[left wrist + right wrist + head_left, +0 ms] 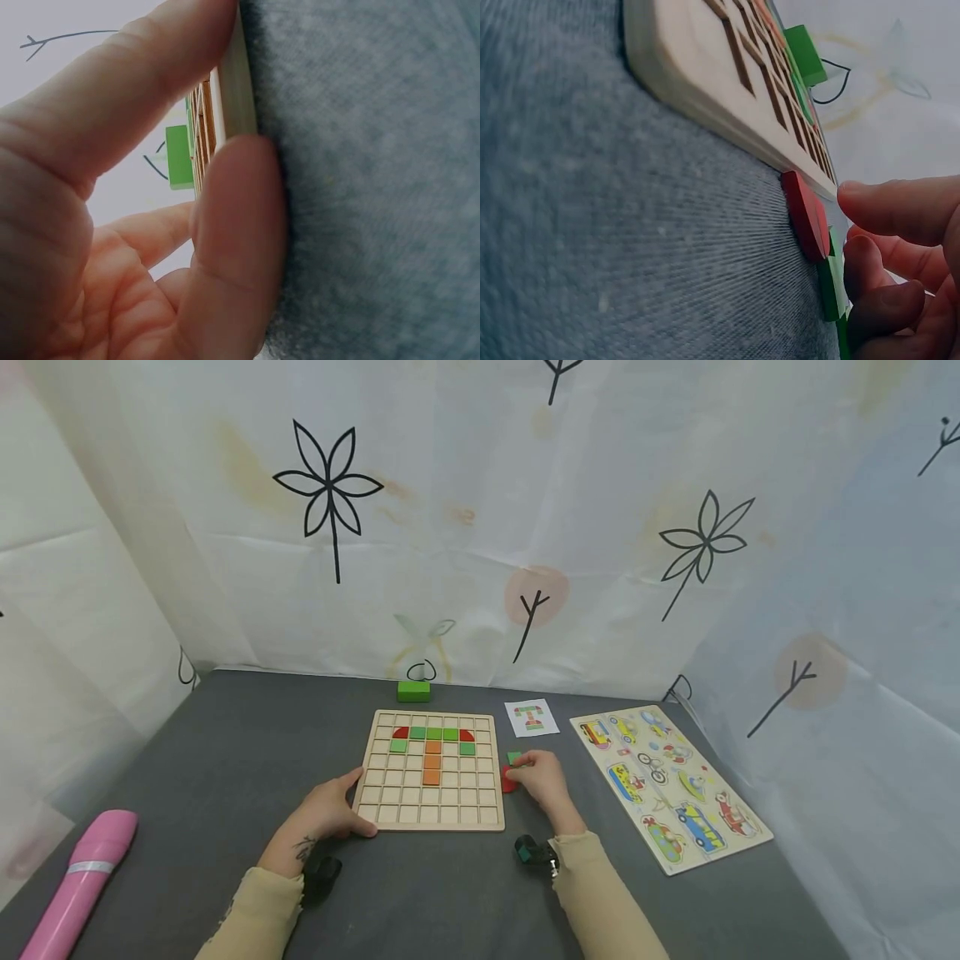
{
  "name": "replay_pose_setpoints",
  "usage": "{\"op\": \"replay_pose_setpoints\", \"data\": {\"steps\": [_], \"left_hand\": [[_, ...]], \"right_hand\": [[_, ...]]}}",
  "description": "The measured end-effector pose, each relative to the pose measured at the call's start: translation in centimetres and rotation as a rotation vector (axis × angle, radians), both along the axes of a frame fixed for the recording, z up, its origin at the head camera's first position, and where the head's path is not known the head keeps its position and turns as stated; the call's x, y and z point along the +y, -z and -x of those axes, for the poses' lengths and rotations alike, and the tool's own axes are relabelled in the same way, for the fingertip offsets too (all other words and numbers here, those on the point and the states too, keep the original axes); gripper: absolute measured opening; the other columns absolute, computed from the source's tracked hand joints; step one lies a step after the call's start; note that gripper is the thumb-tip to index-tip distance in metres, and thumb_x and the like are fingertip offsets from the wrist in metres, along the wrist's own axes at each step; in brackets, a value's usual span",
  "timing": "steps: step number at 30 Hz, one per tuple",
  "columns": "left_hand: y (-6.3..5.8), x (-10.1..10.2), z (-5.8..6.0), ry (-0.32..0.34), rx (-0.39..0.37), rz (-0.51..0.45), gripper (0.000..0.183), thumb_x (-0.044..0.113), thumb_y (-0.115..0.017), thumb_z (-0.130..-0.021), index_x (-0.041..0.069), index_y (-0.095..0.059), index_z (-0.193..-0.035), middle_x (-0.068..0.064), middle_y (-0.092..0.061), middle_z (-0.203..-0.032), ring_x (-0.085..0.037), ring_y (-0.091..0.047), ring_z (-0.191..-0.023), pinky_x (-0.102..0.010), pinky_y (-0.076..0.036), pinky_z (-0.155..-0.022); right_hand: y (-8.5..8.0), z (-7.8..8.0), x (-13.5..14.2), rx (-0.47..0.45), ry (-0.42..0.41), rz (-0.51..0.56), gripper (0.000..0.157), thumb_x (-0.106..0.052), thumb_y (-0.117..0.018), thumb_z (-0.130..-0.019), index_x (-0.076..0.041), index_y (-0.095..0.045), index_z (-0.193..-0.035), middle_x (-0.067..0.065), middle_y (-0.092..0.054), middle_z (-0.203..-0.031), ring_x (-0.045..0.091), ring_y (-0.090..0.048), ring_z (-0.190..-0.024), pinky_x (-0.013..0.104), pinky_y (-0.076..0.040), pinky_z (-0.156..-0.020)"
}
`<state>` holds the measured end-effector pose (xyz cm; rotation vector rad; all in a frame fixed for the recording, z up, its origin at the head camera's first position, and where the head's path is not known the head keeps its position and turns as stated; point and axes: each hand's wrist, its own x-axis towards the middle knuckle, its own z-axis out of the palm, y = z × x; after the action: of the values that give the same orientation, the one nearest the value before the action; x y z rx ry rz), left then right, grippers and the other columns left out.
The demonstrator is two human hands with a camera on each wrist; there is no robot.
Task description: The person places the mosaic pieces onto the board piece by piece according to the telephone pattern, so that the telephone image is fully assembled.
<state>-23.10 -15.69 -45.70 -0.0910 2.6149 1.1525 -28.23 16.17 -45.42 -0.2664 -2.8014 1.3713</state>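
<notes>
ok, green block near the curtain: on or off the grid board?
Off: green block sits on the grey table, beyond the grid board, grey showing between them.

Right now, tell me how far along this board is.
Done: the grid board carries a top bar of red and green pieces over a stem of orange pieces. In hand: the left hand touches the board's edge; the right hand is at the loose red and green pieces; whether it holds one is unclear. Left, apparently: the base pictured on the card, not yet laid below the stem.
</notes>
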Motion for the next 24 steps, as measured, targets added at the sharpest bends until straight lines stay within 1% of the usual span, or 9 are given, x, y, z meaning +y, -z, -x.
{"op": "replay_pose_setpoints", "data": {"steps": [3,7,9,12,15,17,21,24], "left_hand": [[0.0,0.0,0.0,-0.004,-0.004,0.003,0.112,0.016,-0.089,-0.055,0.000,-0.025,-0.145,-0.019,-0.057,-0.102,-0.020,-0.054,-0.059,-0.031,-0.044,-0.054],[0.0,0.0,0.1,-0.007,-0.009,0.001,0.113,0.016,-0.089,-0.055,0.001,-0.025,-0.145,-0.020,-0.057,-0.104,-0.020,-0.054,-0.059,-0.031,-0.044,-0.054],[-0.1,0.0,0.1,-0.007,-0.009,0.001,0.113,0.016,-0.089,-0.054,0.001,-0.024,-0.145,-0.020,-0.057,-0.106,-0.020,-0.054,-0.059,-0.031,-0.044,-0.054],[-0.2,0.0,0.0,-0.009,-0.010,0.004,0.113,0.017,-0.090,-0.054,0.001,-0.025,-0.145,-0.020,-0.057,-0.104,-0.020,-0.054,-0.059,-0.031,-0.044,-0.054],[-0.3,0.0,0.0,-0.004,-0.005,0.008,0.113,0.016,-0.090,-0.054,0.000,-0.025,-0.145,-0.020,-0.057,-0.102,-0.020,-0.054,-0.059,-0.032,-0.044,-0.054],[-0.4,0.0,-0.1,-0.003,-0.002,0.013,0.113,0.017,-0.090,-0.054,0.000,-0.025,-0.145,-0.020,-0.057,-0.104,-0.020,-0.054,-0.059,-0.032,-0.044,-0.054],[-0.4,0.0,-0.2,0.000,-0.001,0.019,0.114,0.018,-0.090,-0.054,-0.001,-0.024,-0.145,-0.022,-0.057,-0.106,-0.020,-0.054,-0.059,-0.032,-0.044,-0.054],[-0.4,0.0,-0.2,0.001,0.001,0.014,0.114,0.017,-0.090,-0.054,-0.001,-0.024,-0.145,-0.023,-0.056,-0.108,-0.020,-0.054,-0.059,-0.032,-0.044,-0.054]], "right_hand": [[0.0,0.2,-0.1,-0.015,-0.019,-0.075,0.017,-0.013,-0.074,-0.073,-0.002,-0.070,-0.085,0.007,-0.064,-0.081,0.016,-0.050,-0.066,0.026,-0.038,-0.055],[-0.3,0.3,-0.5,-0.039,-0.048,-0.190,0.020,-0.018,-0.076,-0.073,-0.005,-0.072,-0.088,0.008,-0.066,-0.088,0.018,-0.054,-0.071,0.028,-0.040,-0.057],[-0.5,0.3,-0.7,-0.055,-0.054,-0.233,0.022,-0.020,-0.076,-0.073,-0.006,-0.072,-0.091,0.008,-0.067,-0.092,0.018,-0.056,-0.074,0.030,-0.041,-0.059],[-0.7,0.3,-0.9,-0.076,-0.052,-0.274,0.025,-0.021,-0.075,-0.074,-0.007,-0.072,-0.094,0.008,-0.067,-0.096,0.019,-0.058,-0.076,0.033,-0.043,-0.061],[-0.8,0.4,-1.1,-0.079,-0.049,-0.286,0.025,-0.019,-0.076,-0.073,-0.006,-0.071,-0.094,0.008,-0.066,-0.093,0.019,-0.057,-0.075,0.033,-0.043,-0.061],[-0.8,0.4,-1.2,-0.073,-0.044,-0.287,0.023,-0.018,-0.076,-0.072,-0.006,-0.069,-0.091,0.007,-0.065,-0.090,0.020,-0.056,-0.073,0.033,-0.041,-0.059],[-0.8,0.4,-1.1,-0.052,-0.040,-0.286,0.016,-0.014,-0.075,-0.071,-0.009,-0.062,-0.079,0.005,-0.060,-0.080,0.020,-0.051,-0.068,0.031,-0.036,-0.055],[-0.8,0.3,-1.0,-0.030,-0.040,-0.252,0.016,-0.011,-0.074,-0.071,-0.009,-0.058,-0.072,0.004,-0.057,-0.073,0.019,-0.049,-0.063,0.030,-0.033,-0.052]]}}
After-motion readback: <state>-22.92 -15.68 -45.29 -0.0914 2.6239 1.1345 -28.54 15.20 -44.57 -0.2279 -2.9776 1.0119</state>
